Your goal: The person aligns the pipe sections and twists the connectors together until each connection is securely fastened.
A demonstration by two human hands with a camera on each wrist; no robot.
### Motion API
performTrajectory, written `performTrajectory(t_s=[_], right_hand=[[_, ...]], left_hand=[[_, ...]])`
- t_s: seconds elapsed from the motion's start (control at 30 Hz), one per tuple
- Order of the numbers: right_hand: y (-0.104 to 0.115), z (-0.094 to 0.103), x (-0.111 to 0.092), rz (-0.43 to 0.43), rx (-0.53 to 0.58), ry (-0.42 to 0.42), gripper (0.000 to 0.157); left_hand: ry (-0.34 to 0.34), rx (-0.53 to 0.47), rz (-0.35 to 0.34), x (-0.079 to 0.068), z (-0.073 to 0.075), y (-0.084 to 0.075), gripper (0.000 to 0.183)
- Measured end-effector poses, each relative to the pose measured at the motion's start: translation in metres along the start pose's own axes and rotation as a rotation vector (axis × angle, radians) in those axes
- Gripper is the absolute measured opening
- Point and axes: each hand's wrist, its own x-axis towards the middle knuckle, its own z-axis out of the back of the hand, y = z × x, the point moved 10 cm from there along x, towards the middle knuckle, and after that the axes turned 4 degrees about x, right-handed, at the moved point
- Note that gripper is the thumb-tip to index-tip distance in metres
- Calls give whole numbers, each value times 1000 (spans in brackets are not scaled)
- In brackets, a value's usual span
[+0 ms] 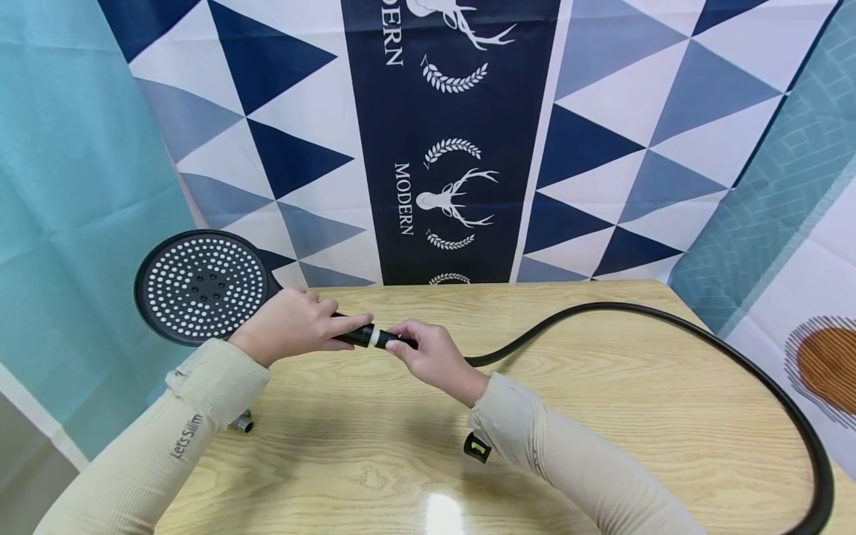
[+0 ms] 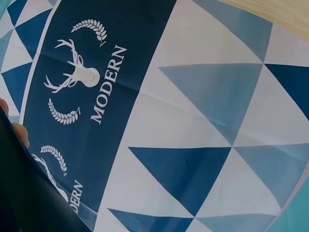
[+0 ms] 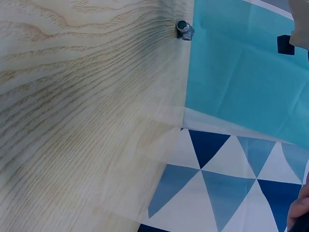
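A black round shower head with pale nozzles faces me at the left of the head view. My left hand grips its handle. At the handle's end shows a white ring, and beyond it the black end fitting of the shower hose. With thumb and fingers my right hand holds that fitting, close beside the ring. Both hands are above the wooden table. In the left wrist view a dark curved part of the shower head fills the lower left corner. Only fingers show in the right wrist view.
A small metal fitting stands near the left edge of the wooden table. The hose loops far out to the right and toward me. Patterned cloth hangs behind the table. A black device sits at my right cuff.
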Motion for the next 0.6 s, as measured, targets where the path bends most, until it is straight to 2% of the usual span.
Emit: performTrajectory(t_s=[0.13, 0.27, 0.47, 0.6], right_hand=[[3, -3, 0, 31, -63, 39, 17], [4, -4, -1, 51, -94, 38, 19], [6, -3, -3, 98, -40, -18, 16], [5, -4, -3, 122, 13, -22, 16]], left_hand=[[8, -1, -3, 1, 0, 0, 46], [19, 2, -2, 2, -1, 0, 49], [80, 1, -2, 1, -7, 0, 48], [79, -1, -2, -1, -8, -1, 47]])
